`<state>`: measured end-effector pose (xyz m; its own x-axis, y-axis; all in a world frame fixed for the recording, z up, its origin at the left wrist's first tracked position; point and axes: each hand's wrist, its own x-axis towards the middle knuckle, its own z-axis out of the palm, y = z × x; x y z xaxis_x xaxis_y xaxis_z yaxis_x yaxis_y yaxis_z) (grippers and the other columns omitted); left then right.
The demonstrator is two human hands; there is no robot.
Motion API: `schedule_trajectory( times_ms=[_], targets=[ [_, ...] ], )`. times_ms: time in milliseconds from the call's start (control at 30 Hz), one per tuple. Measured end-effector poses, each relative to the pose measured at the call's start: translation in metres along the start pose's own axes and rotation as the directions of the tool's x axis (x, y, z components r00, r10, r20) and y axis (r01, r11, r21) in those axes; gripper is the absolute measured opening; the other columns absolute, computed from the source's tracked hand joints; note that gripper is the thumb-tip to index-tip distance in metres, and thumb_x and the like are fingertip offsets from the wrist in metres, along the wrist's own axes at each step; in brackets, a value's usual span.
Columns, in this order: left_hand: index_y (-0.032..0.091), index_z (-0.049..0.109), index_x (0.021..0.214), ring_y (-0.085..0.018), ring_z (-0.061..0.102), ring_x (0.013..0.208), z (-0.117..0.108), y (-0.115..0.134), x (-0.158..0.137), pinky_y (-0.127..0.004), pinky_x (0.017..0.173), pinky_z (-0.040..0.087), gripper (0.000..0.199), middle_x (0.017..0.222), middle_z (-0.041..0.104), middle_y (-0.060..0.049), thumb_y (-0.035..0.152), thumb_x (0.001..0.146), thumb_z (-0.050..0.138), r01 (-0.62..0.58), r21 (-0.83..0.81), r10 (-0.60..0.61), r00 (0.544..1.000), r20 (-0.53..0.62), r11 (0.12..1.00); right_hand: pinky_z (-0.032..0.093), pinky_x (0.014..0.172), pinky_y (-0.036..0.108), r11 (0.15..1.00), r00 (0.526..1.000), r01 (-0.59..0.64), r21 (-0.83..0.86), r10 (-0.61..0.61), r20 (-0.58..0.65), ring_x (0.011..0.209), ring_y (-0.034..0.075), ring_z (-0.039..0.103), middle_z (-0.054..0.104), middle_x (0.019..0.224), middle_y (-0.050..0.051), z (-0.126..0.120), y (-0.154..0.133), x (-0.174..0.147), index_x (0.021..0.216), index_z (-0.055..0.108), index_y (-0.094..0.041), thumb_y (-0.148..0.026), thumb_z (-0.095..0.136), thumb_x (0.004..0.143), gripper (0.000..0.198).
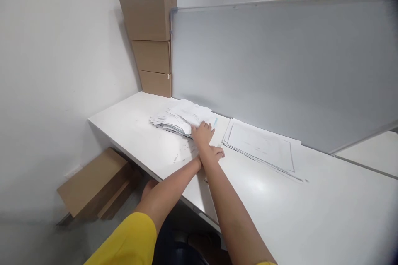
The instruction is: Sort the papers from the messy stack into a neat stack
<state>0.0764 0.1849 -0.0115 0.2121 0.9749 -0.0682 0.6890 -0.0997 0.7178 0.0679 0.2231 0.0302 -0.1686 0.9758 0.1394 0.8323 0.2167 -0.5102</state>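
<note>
My forearms cross over the white desk (137, 132), the right one passing above the left. With fingers spread, my right hand (203, 133) lies on the right front edge of an untidy stack of white papers (191, 112). Loose sheet edges fan out at the stack's left side. My left hand (219, 152) is just in front, low over the desk and partly covered by the right wrist. Its visible fingers are curled, and whatever they hold, if anything, is hidden. To the right lies a neater pile of large paper sheets (261, 145).
A grey-white panel (280, 70) borders the desk's back edge. Several brown cardboard boxes (149, 16) are stacked in the back left corner by the wall. Another cardboard box (93, 178) stands on the floor at left. Dark marks (183, 151) spot the desktop before the paper stack.
</note>
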Motion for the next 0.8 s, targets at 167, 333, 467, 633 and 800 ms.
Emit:
schedule_trajectory(
  times_ms=[167,333,467,633,800],
  targets=[
    [0.019,0.073,0.094,-0.016,0.06,0.082,0.002,-0.003,0.001,-0.028,0.087,0.045,0.023,0.09,0.071,-0.001,0.019,0.087,0.051,-0.013,-0.019,0.013,1.0,-0.005,1.0,0.02,0.115,0.054,0.995,0.996,-0.02,0.102,0.029,-0.087,0.135,0.038,0.038,0.055,0.137,0.027,-0.003,0.0,0.004,0.138,0.044,-0.002,-0.046,0.035,0.096,0.062],
    [0.016,0.073,0.093,-0.017,0.061,0.083,0.003,-0.003,-0.002,-0.028,0.086,0.046,0.022,0.092,0.072,-0.003,0.017,0.087,0.051,-0.028,-0.048,0.027,0.999,-0.017,0.998,0.018,0.116,0.053,0.996,0.993,0.023,0.082,-0.013,-0.116,0.139,0.038,0.034,0.047,0.146,0.027,0.001,-0.001,0.011,0.142,0.04,-0.001,-0.043,0.037,0.096,0.062],
    [0.016,0.073,0.091,-0.016,0.06,0.079,-0.002,0.001,-0.003,-0.026,0.083,0.047,0.021,0.088,0.072,-0.004,0.014,0.085,0.053,-0.011,-0.064,0.009,0.999,-0.04,0.998,0.023,0.114,0.049,0.985,0.985,0.17,0.034,-0.169,-0.03,0.138,0.036,0.035,0.042,0.151,0.025,0.007,-0.004,0.02,0.138,0.044,-0.003,-0.038,0.042,0.094,0.056],
    [0.016,0.071,0.081,-0.015,0.058,0.074,-0.017,0.014,-0.005,-0.025,0.077,0.047,0.016,0.076,0.069,-0.002,0.019,0.082,0.056,-0.021,-0.066,0.018,0.999,-0.046,0.998,0.034,0.106,0.047,0.987,0.987,0.16,-0.033,-0.16,-0.009,0.123,0.034,0.05,0.058,0.131,0.023,-0.004,-0.011,0.025,0.123,0.055,-0.006,-0.038,0.05,0.094,0.043],
    [0.019,0.067,0.078,-0.016,0.053,0.065,-0.021,0.007,0.011,-0.026,0.063,0.043,0.022,0.062,0.059,0.001,0.034,0.08,0.051,-0.079,-0.066,0.075,0.995,-0.065,0.995,0.042,0.098,0.041,0.967,0.969,0.246,-0.071,-0.248,-0.02,0.109,0.027,0.058,0.066,0.118,0.015,-0.012,-0.017,0.042,0.114,0.059,-0.012,-0.042,0.05,0.098,0.035]
  ],
)
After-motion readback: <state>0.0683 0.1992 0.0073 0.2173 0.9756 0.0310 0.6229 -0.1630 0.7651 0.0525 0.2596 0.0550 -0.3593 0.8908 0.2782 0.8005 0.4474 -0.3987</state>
